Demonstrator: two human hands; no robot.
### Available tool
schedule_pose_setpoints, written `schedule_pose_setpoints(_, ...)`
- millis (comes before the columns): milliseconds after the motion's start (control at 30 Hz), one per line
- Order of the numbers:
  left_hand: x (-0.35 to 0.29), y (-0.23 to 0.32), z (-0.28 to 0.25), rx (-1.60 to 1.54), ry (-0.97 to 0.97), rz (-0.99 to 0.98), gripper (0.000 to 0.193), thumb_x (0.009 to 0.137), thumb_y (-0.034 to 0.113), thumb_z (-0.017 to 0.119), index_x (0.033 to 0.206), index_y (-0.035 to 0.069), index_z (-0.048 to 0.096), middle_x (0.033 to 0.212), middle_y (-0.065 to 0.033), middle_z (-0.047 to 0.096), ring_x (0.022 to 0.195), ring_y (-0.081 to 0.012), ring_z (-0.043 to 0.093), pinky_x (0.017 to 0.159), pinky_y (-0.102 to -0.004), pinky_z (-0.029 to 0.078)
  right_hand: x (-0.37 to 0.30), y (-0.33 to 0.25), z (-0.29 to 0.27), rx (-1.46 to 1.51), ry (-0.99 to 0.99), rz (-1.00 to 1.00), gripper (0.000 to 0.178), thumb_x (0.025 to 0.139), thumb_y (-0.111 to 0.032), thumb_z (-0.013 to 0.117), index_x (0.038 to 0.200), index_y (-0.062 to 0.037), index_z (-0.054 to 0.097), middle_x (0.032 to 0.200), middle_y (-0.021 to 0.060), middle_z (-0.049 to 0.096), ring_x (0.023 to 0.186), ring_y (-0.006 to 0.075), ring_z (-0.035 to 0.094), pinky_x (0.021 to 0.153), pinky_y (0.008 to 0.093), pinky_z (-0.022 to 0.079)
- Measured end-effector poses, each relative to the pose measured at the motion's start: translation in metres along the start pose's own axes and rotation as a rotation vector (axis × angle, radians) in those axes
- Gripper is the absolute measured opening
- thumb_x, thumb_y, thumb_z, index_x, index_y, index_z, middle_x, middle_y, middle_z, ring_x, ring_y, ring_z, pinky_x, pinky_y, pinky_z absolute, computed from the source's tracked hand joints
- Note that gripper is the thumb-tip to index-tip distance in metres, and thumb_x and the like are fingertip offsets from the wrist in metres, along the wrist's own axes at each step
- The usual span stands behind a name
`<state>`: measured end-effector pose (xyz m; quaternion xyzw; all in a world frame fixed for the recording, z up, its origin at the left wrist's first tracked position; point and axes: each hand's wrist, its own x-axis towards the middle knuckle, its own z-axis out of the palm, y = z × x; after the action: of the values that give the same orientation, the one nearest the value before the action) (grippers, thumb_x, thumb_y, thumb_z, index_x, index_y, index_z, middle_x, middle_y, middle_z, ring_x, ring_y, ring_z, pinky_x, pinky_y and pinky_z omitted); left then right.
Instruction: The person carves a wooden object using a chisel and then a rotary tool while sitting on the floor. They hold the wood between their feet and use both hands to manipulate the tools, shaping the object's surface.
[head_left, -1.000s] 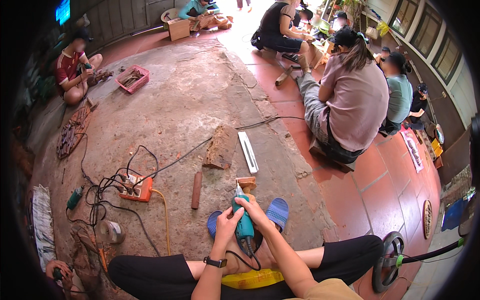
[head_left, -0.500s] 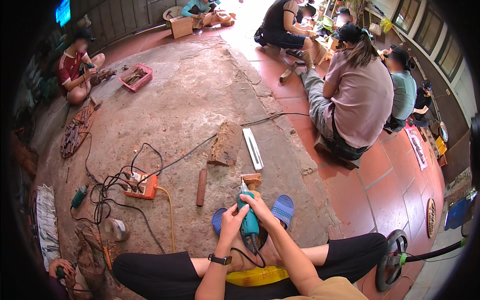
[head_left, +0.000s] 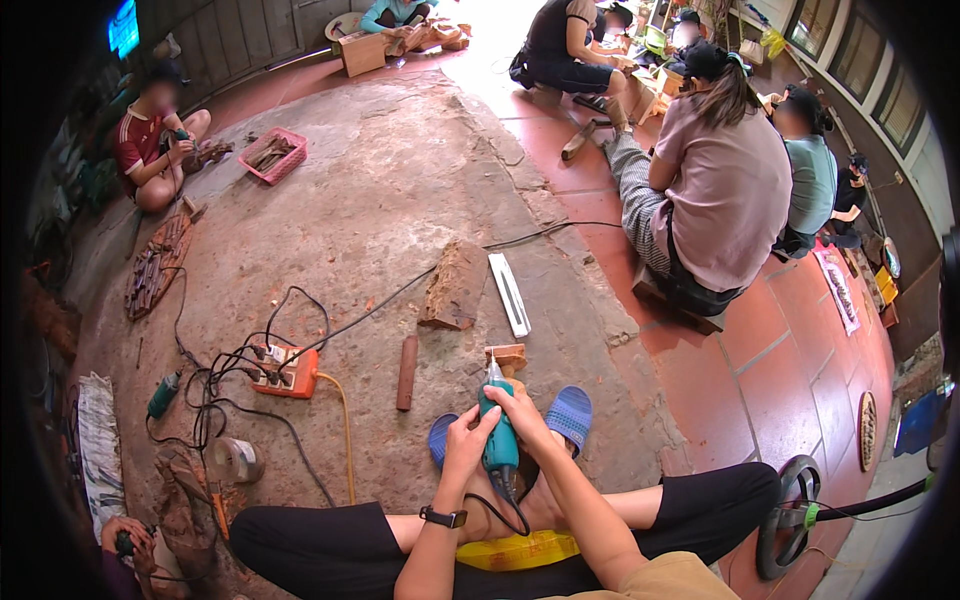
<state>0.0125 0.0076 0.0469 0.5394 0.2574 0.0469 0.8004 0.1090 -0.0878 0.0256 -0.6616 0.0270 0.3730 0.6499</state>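
The person sits with knees spread, both hands on a teal tool (head_left: 501, 450) held between the shins. The left hand (head_left: 467, 438) is curled closed against the tool's left side; the right hand (head_left: 516, 413) closes round its upper body from the right, the two nearly meeting. The tool slants up and away from the person, and its thin tip is at the left part of a small wood piece (head_left: 508, 354); whether tip and wood touch cannot be told. A paler part of the wood shows just beyond the right hand, and what steadies it is hidden.

The tool's dark cord loops down by the ankles, over a yellow bag (head_left: 518, 551). A watch (head_left: 444, 517) is on the left wrist. Blue slippers (head_left: 570, 416) show on either side of the hands.

Beyond the wood piece, a rough block (head_left: 455, 286) lies on the concrete, with a white strip (head_left: 510, 295) just beside it on the right and a brown stick (head_left: 407, 373) nearer the person. To the left, an orange power strip (head_left: 285, 372) bristles with plugs and black cords; near it lies a second teal grinder (head_left: 162, 395). A pink basket (head_left: 273, 156) of wood sits farther off.
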Motion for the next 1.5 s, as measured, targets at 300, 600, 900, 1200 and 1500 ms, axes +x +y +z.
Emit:
schedule_pose_setpoints(300,0.002,-0.006,-0.005,0.074,0.013,0.026,0.038,0.093,0.027,0.067,0.116,-0.004,0.065,0.097,-0.003,0.067,0.081,-0.0062,0.061,0.072,-0.0212,0.05,-0.01,-0.015,0.003,0.019,-0.094,0.057,0.044,0.087,-0.043,0.065,0.104,-0.0026,0.066,0.093,0.0054,0.066,0.08,0.0126,0.062,0.068,0.027,0.051)
schedule_pose_setpoints(600,0.003,-0.008,-0.008,0.062,-0.003,0.03,0.038,0.094,0.026,0.067,0.117,-0.005,0.064,0.096,-0.0033,0.067,0.08,-0.0059,0.061,0.071,-0.0205,0.05,-0.008,-0.006,0.007,0.062,-0.003,0.04,0.045,0.087,-0.043,0.066,0.102,-0.0005,0.068,0.091,0.0067,0.067,0.078,0.0134,0.063,0.067,0.0271,0.05)
schedule_pose_setpoints(900,0.004,-0.012,-0.008,0.099,0.01,0.037,0.037,0.094,0.025,0.067,0.116,-0.004,0.065,0.095,-0.0026,0.067,0.079,-0.0055,0.061,0.07,-0.0203,0.05,-0.009,-0.012,0.006,0.068,-0.054,0.03,0.045,0.087,-0.041,0.066,0.104,0.0003,0.067,0.09,0.006,0.067,0.081,0.0137,0.063,0.07,0.0278,0.051)
schedule_pose_setpoints(1200,0.005,-0.011,-0.005,0.09,0.031,0.002,0.038,0.093,0.026,0.067,0.117,-0.005,0.065,0.095,-0.0032,0.067,0.08,-0.0054,0.061,0.07,-0.0204,0.05,-0.008,-0.003,0.005,0.097,0.023,-0.011,0.041,0.087,-0.041,0.066,0.098,-0.0013,0.067,0.086,0.0083,0.066,0.069,0.013,0.062,0.058,0.0276,0.05)
schedule_pose_setpoints(1500,-0.001,-0.001,-0.005,0.123,0.014,0.026,0.041,0.093,0.027,0.067,0.118,-0.005,0.064,0.096,-0.004,0.067,0.081,-0.0058,0.061,0.072,-0.0208,0.05,-0.016,-0.023,0.007,0.038,-0.049,0.071,0.033,0.09,-0.035,0.065,0.101,-0.0044,0.063,0.089,0.0043,0.064,0.075,0.0122,0.061,0.063,0.0274,0.051)
